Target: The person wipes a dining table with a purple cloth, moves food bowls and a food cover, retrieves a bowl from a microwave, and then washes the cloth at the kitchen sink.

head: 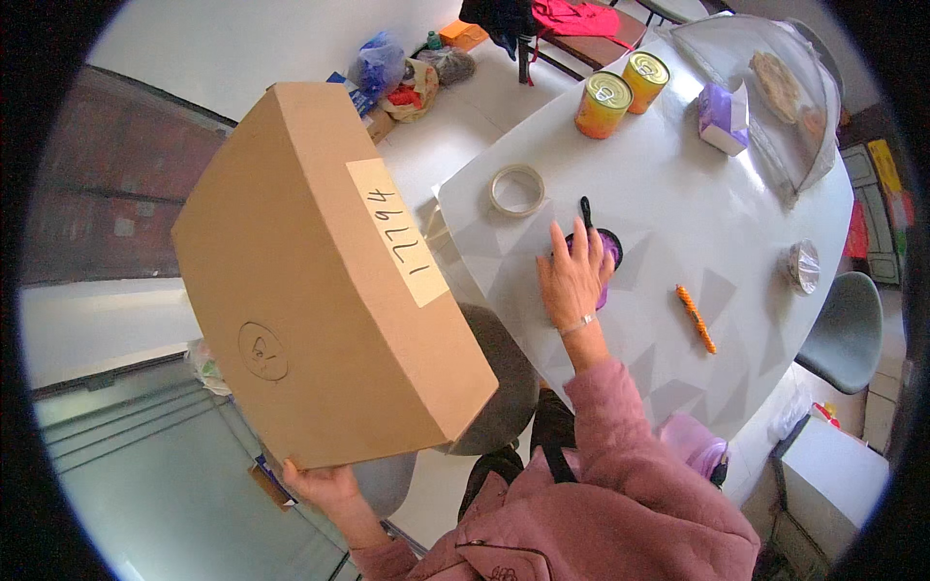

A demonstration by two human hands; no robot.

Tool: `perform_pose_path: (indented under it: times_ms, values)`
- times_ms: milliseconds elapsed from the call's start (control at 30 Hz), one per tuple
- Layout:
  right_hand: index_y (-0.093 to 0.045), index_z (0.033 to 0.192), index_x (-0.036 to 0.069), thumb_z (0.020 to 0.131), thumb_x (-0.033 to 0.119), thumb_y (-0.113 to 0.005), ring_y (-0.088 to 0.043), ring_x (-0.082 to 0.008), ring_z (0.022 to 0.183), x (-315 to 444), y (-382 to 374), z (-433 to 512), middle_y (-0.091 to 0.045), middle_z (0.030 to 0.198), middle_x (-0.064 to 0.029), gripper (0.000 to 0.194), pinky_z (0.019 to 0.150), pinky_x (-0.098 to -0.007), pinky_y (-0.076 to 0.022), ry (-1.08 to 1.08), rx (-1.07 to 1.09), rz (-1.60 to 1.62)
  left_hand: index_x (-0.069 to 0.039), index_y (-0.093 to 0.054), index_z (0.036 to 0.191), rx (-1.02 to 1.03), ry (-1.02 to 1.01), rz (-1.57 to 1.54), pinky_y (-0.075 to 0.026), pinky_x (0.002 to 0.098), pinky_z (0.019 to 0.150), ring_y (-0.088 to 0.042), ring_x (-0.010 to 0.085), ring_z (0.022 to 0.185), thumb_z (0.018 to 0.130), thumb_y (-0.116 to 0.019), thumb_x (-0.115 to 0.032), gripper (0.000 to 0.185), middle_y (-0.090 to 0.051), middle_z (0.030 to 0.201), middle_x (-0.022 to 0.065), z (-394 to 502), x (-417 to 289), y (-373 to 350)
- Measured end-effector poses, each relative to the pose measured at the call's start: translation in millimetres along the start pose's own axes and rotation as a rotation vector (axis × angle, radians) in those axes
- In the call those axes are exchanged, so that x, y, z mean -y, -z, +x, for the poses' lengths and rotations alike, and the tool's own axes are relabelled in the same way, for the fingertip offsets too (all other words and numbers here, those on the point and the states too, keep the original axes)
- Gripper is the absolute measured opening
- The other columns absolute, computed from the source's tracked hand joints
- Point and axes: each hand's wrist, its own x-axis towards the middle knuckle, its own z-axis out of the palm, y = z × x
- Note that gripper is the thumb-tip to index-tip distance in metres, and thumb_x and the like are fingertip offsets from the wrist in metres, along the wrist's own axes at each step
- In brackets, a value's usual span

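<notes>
My left hand (323, 488) grips the bottom edge of a large closed cardboard box (290, 276), which is held tilted beside the table (639, 203). A pale paper label (398, 234) with handwriting is stuck on its narrow side, and a round pen drawing marks the broad face. My right hand (574, 279) is spread with fingers apart over a small purple item (612, 243) with black edging and a black strap. The hand hides most of that item, so its kind is unclear. Just beyond my right hand lies a roll of tape (516, 190).
Two yellow-orange cans (604, 104), a purple tissue box (724, 118) and a mesh food cover (788, 94) stand on the table's far part. An orange patterned pen (696, 319) and a plastic-wrapped bowl (804, 267) are to the right. Chairs (846, 334) stand around the table.
</notes>
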Motion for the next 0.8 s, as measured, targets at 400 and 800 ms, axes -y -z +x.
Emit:
perform_pose_path:
  times_ms: [400, 800]
  values:
    - [-0.057, 0.123, 0.013, 0.090, 0.024, -0.053, -0.041, -0.0339, 0.128, -98, -38, 112, -0.049, 0.136, -0.0088, 0.035, 0.104, -0.0453, -0.0337, 0.211, -0.091, 0.098, -0.011, -0.051, 0.128, -0.110, 0.053, 0.022, -0.043, 0.0527, 0.093, -0.053, 0.0303, 0.113, 0.083, -0.057, -0.042, 0.055, -0.057, 0.124, 0.0081, -10, 2, -2]
    - [-0.057, 0.121, 0.016, 0.084, 0.012, -0.053, -0.039, -0.0298, 0.130, -64, 40, -171, -0.047, 0.137, -0.0052, 0.037, 0.104, -0.0508, -0.0288, -0.012, 0.019, 0.138, -0.014, -0.049, 0.130, 0.029, 0.064, 0.120, -0.046, 0.0492, 0.090, -0.052, 0.0262, 0.115, 0.080, -0.060, -0.046, 0.060, -0.054, 0.127, 0.0058, -17, -21, 21]
